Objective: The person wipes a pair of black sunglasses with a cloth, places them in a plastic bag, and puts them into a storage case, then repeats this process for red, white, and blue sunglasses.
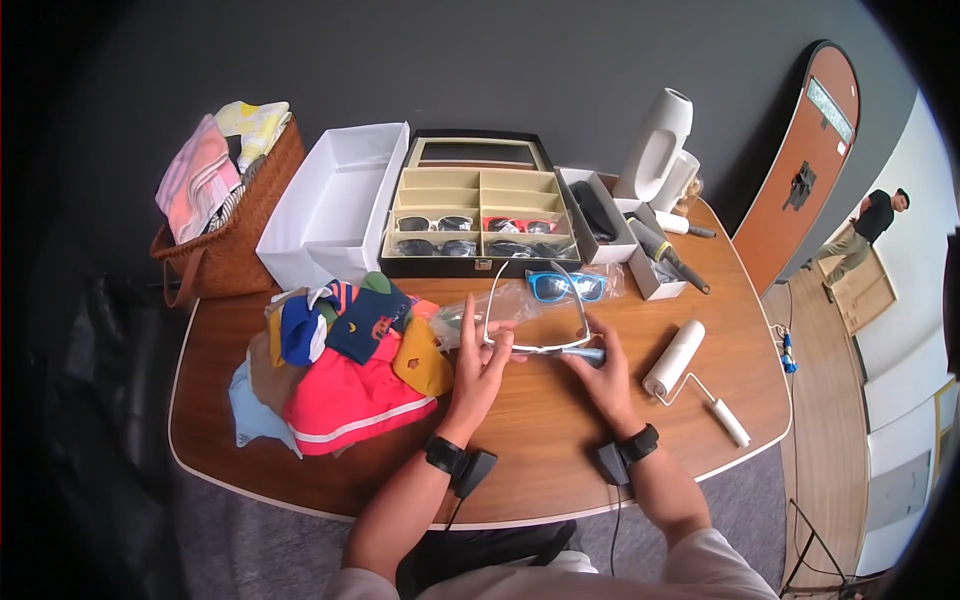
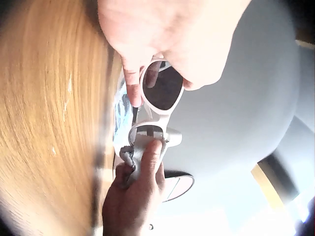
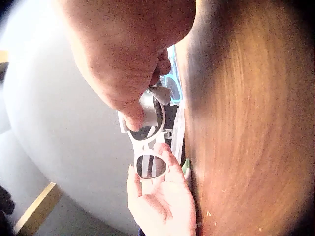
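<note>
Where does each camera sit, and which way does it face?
Head: worn on the head, facing forward and down over the table; left hand, right hand and both forearms show.
Left wrist: worn there, facing the white sunglasses; left hand looms on top, right hand below.
Right wrist: likewise; right hand on top, left hand below.
Both wrist views share the sunglasses and gray cloth.

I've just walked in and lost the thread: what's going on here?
A person is holding white-framed sunglasses above the wooden table. The left grip steadies one side; the right grip pinches a grey cloth over the other lens. Blue sunglasses lie just beyond, and the display case behind stands open with more pairs inside.
</note>
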Available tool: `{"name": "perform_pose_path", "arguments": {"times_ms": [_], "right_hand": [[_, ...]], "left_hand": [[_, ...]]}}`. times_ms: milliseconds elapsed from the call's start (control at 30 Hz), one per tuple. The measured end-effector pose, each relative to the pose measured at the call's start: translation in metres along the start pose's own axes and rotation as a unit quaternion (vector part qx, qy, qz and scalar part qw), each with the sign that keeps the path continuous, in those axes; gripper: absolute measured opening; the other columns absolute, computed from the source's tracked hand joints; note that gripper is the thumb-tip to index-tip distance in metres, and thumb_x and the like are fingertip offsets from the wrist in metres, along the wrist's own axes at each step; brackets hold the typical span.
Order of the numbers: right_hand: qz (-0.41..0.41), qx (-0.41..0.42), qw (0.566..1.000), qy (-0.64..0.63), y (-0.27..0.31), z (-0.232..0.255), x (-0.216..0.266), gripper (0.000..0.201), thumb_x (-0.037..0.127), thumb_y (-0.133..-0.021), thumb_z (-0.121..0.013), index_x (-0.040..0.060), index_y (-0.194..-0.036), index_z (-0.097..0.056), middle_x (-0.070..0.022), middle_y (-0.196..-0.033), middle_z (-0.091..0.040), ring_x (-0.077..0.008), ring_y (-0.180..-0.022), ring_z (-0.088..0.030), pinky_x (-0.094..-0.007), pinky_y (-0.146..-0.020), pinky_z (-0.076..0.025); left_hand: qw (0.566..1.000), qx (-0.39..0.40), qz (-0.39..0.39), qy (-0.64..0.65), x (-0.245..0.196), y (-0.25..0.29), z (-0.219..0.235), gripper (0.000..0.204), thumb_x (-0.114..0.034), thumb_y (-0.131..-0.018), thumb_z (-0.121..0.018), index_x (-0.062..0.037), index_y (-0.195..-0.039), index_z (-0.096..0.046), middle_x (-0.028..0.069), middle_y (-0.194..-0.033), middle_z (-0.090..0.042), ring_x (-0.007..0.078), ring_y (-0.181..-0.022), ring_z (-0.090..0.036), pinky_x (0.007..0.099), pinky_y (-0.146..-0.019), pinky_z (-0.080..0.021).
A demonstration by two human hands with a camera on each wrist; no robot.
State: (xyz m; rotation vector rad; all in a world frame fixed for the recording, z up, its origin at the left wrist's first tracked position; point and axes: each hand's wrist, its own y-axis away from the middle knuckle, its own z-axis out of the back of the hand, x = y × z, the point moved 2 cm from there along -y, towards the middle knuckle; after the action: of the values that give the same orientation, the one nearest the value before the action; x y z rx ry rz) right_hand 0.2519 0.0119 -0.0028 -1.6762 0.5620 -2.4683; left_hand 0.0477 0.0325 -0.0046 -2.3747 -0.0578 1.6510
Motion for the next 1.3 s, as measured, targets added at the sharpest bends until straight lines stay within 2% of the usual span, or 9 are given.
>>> {"name": "perform_pose_path", "arguments": {"times_ms": [300,500,600,800,967,1000,1067,1200,1300], "right_hand": [[0.038,-0.03,0.999,-0.003,0.0,0.004,0.009,0.071,0.005,-0.072,-0.083,0.0029,-0.135,-0.05,-0.0051,-0.103,-0.053,-0.0112,-0.075,-0.048,-0.0242,-0.068,-0.043],[0.069,-0.036,0.996,0.051,-0.001,0.008,0.02,0.071,0.004,-0.07,-0.084,0.0041,-0.133,-0.053,-0.0052,-0.103,-0.052,-0.0128,-0.075,-0.047,-0.0257,-0.067,-0.042],[0.062,-0.037,0.997,0.033,-0.001,0.006,0.021,0.07,0.004,-0.07,-0.084,0.0041,-0.133,-0.054,-0.005,-0.103,-0.051,-0.0129,-0.075,-0.046,-0.0259,-0.067,-0.042],[0.077,-0.03,0.994,0.077,-0.001,0.01,0.027,0.058,0.005,-0.071,-0.083,0.0034,-0.124,-0.06,-0.0056,-0.105,-0.052,-0.0133,-0.08,-0.049,-0.0254,-0.071,-0.044],[0.08,0.014,0.996,0.039,-0.002,0.007,0.025,0.042,0.008,-0.076,-0.081,0.001,-0.114,-0.065,-0.0074,-0.104,-0.06,-0.0127,-0.089,-0.057,-0.0251,-0.075,-0.047],[0.03,0.021,0.999,0.006,0.0,0.006,0.023,0.04,0.009,-0.078,-0.081,0.0004,-0.113,-0.065,-0.0071,-0.101,-0.062,-0.0124,-0.087,-0.058,-0.025,-0.074,-0.048],[-0.069,0.036,0.995,-0.061,0.004,0.002,0.02,0.034,0.01,-0.081,-0.079,-0.0007,-0.111,-0.065,-0.0065,-0.095,-0.065,-0.0118,-0.085,-0.06,-0.0248,-0.071,-0.049],[-0.073,-0.003,0.996,-0.059,0.004,0.003,0.023,0.029,0.014,-0.086,-0.076,-0.0013,-0.108,-0.065,-0.0041,-0.089,-0.067,-0.0098,-0.077,-0.06,-0.0235,-0.068,-0.05],[-0.094,-0.07,0.991,-0.067,0.0,0.014,0.018,0.027,0.017,-0.088,-0.075,-0.0005,-0.106,-0.065,-0.0043,-0.09,-0.067,-0.0082,-0.077,-0.06,-0.0226,-0.067,-0.049]], "left_hand": [[0.994,0.095,-0.021,0.038,0.005,0.002,-0.009,0.063,-0.007,-0.095,-0.061,-0.0058,-0.149,-0.029,0.0164,-0.132,-0.05,0.0169,-0.096,-0.065,0.0293,-0.084,-0.056],[0.994,0.083,0.051,0.044,0.001,0.002,-0.005,0.046,-0.005,-0.091,-0.067,0.0007,-0.133,-0.051,0.0106,-0.11,-0.065,0.0148,-0.095,-0.065,0.0269,-0.085,-0.055],[0.994,0.063,0.067,0.054,-0.002,0.001,-0.006,0.041,-0.002,-0.087,-0.07,0.0031,-0.125,-0.057,0.0076,-0.116,-0.062,0.0122,-0.1,-0.063,0.0262,-0.092,-0.053],[0.998,0.063,0.016,-0.001,0.004,0.0,-0.004,0.041,-0.009,-0.089,-0.07,0.0027,-0.126,-0.057,0.0069,-0.105,-0.067,0.0111,-0.092,-0.063,0.0241,-0.082,-0.053],[0.995,0.013,0.093,0.016,0.005,0.001,-0.001,0.041,-0.014,-0.088,-0.074,0.0038,-0.121,-0.058,0.0044,-0.104,-0.064,0.0082,-0.086,-0.061,0.0217,-0.072,-0.051],[0.995,-0.002,0.096,0.01,0.006,0.001,-0.001,0.043,-0.015,-0.087,-0.075,0.0042,-0.121,-0.057,0.004,-0.103,-0.064,0.0076,-0.083,-0.061,0.0212,-0.07,-0.05],[0.996,-0.046,0.08,0.013,0.012,0.001,-0.003,0.048,-0.016,-0.087,-0.076,0.0034,-0.123,-0.051,0.0041,-0.102,-0.061,0.0069,-0.082,-0.058,0.0209,-0.068,-0.049],[0.989,-0.107,-0.011,-0.1,0.027,-0.003,0.006,0.056,-0.018,-0.086,-0.076,0.0016,-0.125,-0.041,0.0056,-0.101,-0.053,0.0065,-0.082,-0.053,0.0201,-0.067,-0.047],[0.935,-0.133,-0.139,-0.299,0.007,0.001,0.002,0.047,-0.01,-0.084,-0.075,0.0017,-0.121,-0.049,0.0076,-0.103,-0.053,0.0132,-0.082,-0.056,0.0262,-0.071,-0.05]]}}
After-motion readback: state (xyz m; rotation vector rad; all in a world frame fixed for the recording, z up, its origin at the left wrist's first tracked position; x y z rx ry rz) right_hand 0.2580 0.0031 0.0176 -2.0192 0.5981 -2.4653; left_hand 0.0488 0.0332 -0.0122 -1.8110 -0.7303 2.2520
